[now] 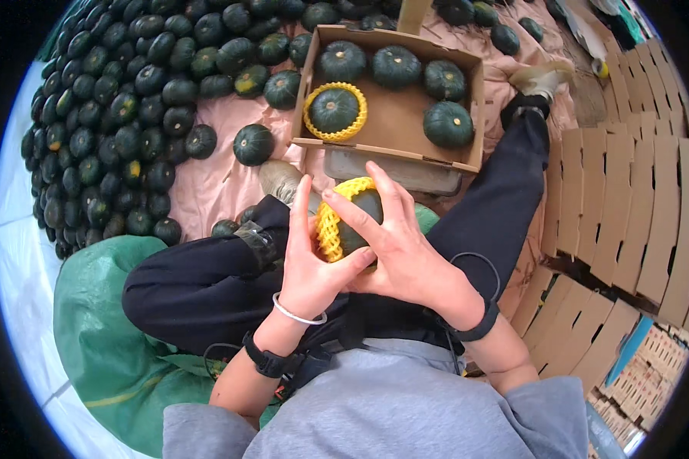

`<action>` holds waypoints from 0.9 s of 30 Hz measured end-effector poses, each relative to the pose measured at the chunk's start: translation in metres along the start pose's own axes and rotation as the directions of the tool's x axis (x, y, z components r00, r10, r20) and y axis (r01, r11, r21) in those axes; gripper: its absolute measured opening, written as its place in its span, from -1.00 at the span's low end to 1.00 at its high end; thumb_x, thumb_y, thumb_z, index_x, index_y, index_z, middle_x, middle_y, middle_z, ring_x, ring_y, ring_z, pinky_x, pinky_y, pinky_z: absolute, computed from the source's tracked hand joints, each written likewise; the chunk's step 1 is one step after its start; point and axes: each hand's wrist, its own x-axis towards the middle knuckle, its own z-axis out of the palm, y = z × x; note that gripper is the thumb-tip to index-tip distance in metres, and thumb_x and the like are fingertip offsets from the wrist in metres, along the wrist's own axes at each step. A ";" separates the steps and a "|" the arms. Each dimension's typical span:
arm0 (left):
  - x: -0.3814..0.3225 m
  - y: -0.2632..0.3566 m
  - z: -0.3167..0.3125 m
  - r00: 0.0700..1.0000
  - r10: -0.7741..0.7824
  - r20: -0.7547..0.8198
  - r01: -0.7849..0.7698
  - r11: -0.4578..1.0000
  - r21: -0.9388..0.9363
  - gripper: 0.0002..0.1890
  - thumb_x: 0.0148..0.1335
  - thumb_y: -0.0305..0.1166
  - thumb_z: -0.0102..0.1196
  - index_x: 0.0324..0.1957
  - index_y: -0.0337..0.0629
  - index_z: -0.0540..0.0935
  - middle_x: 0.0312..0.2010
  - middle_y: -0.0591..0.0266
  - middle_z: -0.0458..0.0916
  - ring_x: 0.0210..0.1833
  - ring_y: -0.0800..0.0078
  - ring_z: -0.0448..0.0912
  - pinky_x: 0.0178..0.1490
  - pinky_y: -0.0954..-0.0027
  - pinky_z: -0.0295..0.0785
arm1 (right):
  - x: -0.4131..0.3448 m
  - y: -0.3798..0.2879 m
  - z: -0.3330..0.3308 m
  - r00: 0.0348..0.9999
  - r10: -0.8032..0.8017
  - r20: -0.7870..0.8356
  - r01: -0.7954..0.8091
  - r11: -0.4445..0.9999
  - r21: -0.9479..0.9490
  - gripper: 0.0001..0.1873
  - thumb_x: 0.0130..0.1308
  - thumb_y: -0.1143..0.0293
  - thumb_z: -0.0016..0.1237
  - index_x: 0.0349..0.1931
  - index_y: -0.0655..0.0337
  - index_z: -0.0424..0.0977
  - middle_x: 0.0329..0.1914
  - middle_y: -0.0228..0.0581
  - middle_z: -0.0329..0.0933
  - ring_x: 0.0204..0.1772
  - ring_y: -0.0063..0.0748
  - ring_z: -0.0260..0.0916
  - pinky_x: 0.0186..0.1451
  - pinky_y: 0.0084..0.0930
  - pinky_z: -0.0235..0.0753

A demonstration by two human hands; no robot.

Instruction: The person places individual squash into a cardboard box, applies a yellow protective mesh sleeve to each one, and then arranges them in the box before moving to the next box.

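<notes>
Between both hands, above my lap, is a dark green kabocha squash (360,226) turned on its side. A yellow foam net sleeve (332,229) wraps its left part. My left hand (313,258) holds the netted side, fingers pointing up and thumb across the front. My right hand (399,246) grips from the right, with some fingers over the net and others behind the squash. Beyond them an open cardboard box (390,123) contains several squashes. One netted squash (333,111) sits at its near left, and a bare squash (448,124) at its near right.
A large heap of squashes (120,115) fills the left side on a pink sheet (206,189). The box stands on a grey support (396,172). Stacked folded cardboard boxes (620,212) line the right. A green sack (103,333) bulges by my left knee.
</notes>
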 end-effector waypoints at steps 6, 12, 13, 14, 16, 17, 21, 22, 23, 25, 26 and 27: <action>-0.016 0.053 -0.060 0.977 0.153 -0.152 -0.153 0.988 0.008 -0.14 0.10 -0.48 0.27 0.38 -0.31 0.06 0.12 0.00 0.42 0.17 0.38 0.43 0.19 0.31 0.40 | 0.057 0.036 -0.009 0.998 -0.060 -0.035 0.064 0.987 0.145 -0.30 -0.20 0.22 0.31 0.05 0.14 0.40 0.10 -0.06 0.33 0.21 0.02 0.24 0.35 -0.11 0.19; -0.191 0.148 -0.249 0.800 0.188 -0.570 0.106 0.891 0.442 -0.70 0.35 -0.27 -0.01 -0.03 -0.27 0.56 -0.20 0.11 0.65 -0.14 0.34 0.62 -0.04 0.37 0.55 | 0.138 0.135 0.022 0.918 0.392 0.060 -0.154 0.492 -0.857 -0.21 -0.06 0.25 0.24 0.26 -0.28 0.22 0.37 -0.18 0.05 0.30 0.25 0.12 0.11 0.25 0.42; -0.220 0.133 -0.258 0.731 0.022 -0.682 0.363 0.834 0.416 -0.73 0.33 -0.28 0.00 -0.10 -0.26 0.59 -0.26 0.13 0.66 -0.21 0.35 0.64 -0.09 0.38 0.56 | 0.143 0.144 0.039 0.905 0.407 0.121 -0.122 0.523 -0.843 -0.19 -0.04 0.24 0.23 0.28 -0.30 0.18 0.37 -0.15 0.05 0.31 0.27 0.10 0.11 0.25 0.42; -0.215 0.086 -0.280 0.727 -0.128 -0.674 0.456 0.824 0.336 -0.74 0.31 -0.28 0.01 -0.13 -0.27 0.60 -0.30 0.14 0.67 -0.25 0.31 0.64 -0.12 0.34 0.57 | 0.144 0.179 0.020 0.911 0.403 0.087 -0.217 0.649 -0.729 -0.19 0.03 0.12 0.19 0.33 -0.30 0.11 0.36 -0.06 0.04 0.33 0.31 0.08 0.18 0.30 0.32; -0.233 0.009 -0.287 0.666 -0.148 -0.731 0.668 0.554 0.496 -0.71 0.23 -0.29 0.07 -0.13 -0.33 0.60 -0.30 0.04 0.67 -0.24 0.13 0.63 -0.10 0.23 0.55 | 0.133 0.221 0.028 0.892 0.415 0.180 -0.222 0.749 -0.625 -0.17 0.16 -0.11 0.02 0.42 -0.28 -0.04 0.47 0.03 -0.09 0.41 0.34 -0.02 0.32 0.31 0.11; -0.240 -0.030 -0.298 0.696 0.011 -0.718 0.685 0.288 0.669 -0.66 0.17 -0.29 0.11 -0.12 -0.36 0.61 -0.26 -0.07 0.67 -0.20 -0.01 0.63 -0.05 0.16 0.54 | 0.134 0.184 0.029 0.865 0.466 0.186 -0.240 0.710 -0.662 -0.15 0.20 -0.17 -0.04 0.44 -0.27 -0.09 0.51 0.03 -0.15 0.44 0.33 -0.07 0.36 0.29 0.06; -0.246 -0.154 -0.391 0.528 0.184 -0.829 0.814 -0.387 0.432 -0.73 0.16 -0.27 0.04 -0.19 -0.17 0.66 -0.12 -0.03 0.65 -0.10 0.01 0.62 -0.05 0.09 0.51 | 0.113 0.153 0.010 0.950 0.294 0.101 -0.130 0.669 -0.732 -0.29 0.26 -0.07 -0.03 0.38 -0.11 0.14 0.51 -0.02 -0.10 0.49 0.15 -0.12 0.34 0.25 0.12; -0.249 -0.149 -0.395 0.452 0.136 -0.882 0.870 -0.287 0.401 -0.74 0.20 -0.25 -0.01 -0.27 -0.14 0.69 -0.18 0.03 0.68 -0.13 0.02 0.64 -0.09 0.07 0.52 | 0.100 0.130 0.002 0.978 0.191 0.086 -0.087 0.744 -0.663 -0.36 0.24 0.03 0.03 0.29 0.01 0.26 0.45 0.02 0.03 0.44 0.19 -0.03 0.36 0.15 0.15; -0.246 -0.132 -0.404 0.511 -0.035 -0.859 0.807 -0.326 0.493 -0.72 0.20 -0.22 -0.01 -0.27 -0.15 0.70 -0.19 0.01 0.68 -0.17 0.00 0.64 -0.13 0.08 0.52 | 0.086 0.128 -0.009 0.999 -0.022 0.048 0.048 0.777 -0.627 -0.44 0.22 0.13 0.06 0.20 0.12 0.34 0.33 0.08 0.20 0.36 0.17 0.09 0.36 0.01 0.18; -0.211 -0.057 -0.357 0.629 -0.299 -0.718 0.710 -0.156 0.687 -0.69 0.18 -0.22 0.01 -0.27 -0.26 0.68 -0.24 -0.03 0.68 -0.23 0.00 0.64 -0.17 0.11 0.50 | 0.059 0.071 -0.038 0.994 0.100 0.046 -0.079 0.942 -0.327 -0.58 0.22 0.26 0.05 0.03 0.30 0.43 0.07 0.08 0.43 0.20 0.04 0.32 0.29 -0.17 0.27; -0.205 0.022 -0.296 0.654 -0.364 -0.664 0.720 0.029 0.694 -0.68 0.15 -0.26 0.02 -0.26 -0.35 0.65 -0.28 -0.06 0.68 -0.26 0.02 0.64 -0.19 0.14 0.48 | 0.044 0.057 -0.037 0.992 0.116 0.049 -0.100 0.964 -0.246 -0.64 0.24 0.29 0.03 -0.02 0.31 0.46 0.00 0.05 0.48 0.14 0.02 0.39 0.24 -0.22 0.34; -0.204 0.084 -0.246 0.700 -0.451 -0.554 0.705 0.311 0.637 -0.68 0.11 -0.29 0.02 -0.23 -0.38 0.63 -0.36 -0.01 0.66 -0.30 0.15 0.63 -0.20 0.21 0.45 | 0.031 0.038 -0.035 0.977 0.171 0.123 -0.148 0.973 -0.175 -0.65 0.21 0.42 0.04 0.00 0.35 0.46 -0.01 0.00 0.50 0.10 -0.08 0.45 0.18 -0.35 0.41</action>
